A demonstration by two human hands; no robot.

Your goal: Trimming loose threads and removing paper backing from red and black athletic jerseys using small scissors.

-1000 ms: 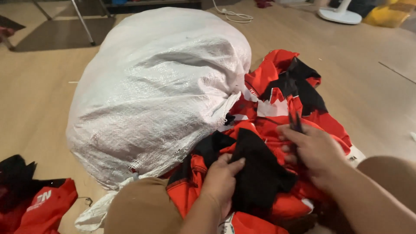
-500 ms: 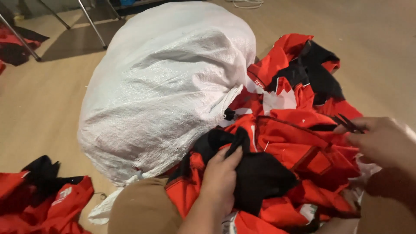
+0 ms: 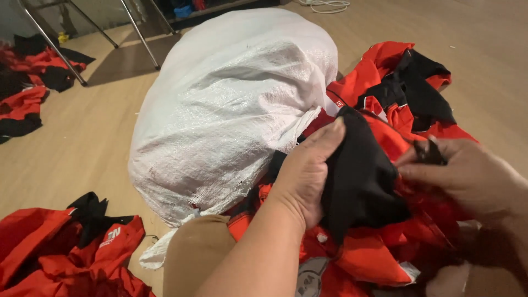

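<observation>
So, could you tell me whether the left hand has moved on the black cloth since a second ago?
Yes. The left hand has risen and now grips the black cloth nearer the white sack, fingers curled over its edge.

A pale wooden floor (image 3: 82, 154) carries everything. A bulging white woven sack (image 3: 231, 104) lies on it. Just right of the sack sits a heap of red and black garments (image 3: 407, 82). Near the sack's lower left lies another red garment (image 3: 60, 253); more (image 3: 27, 99) lie well beyond its upper left, by metal legs (image 3: 52, 47).
</observation>
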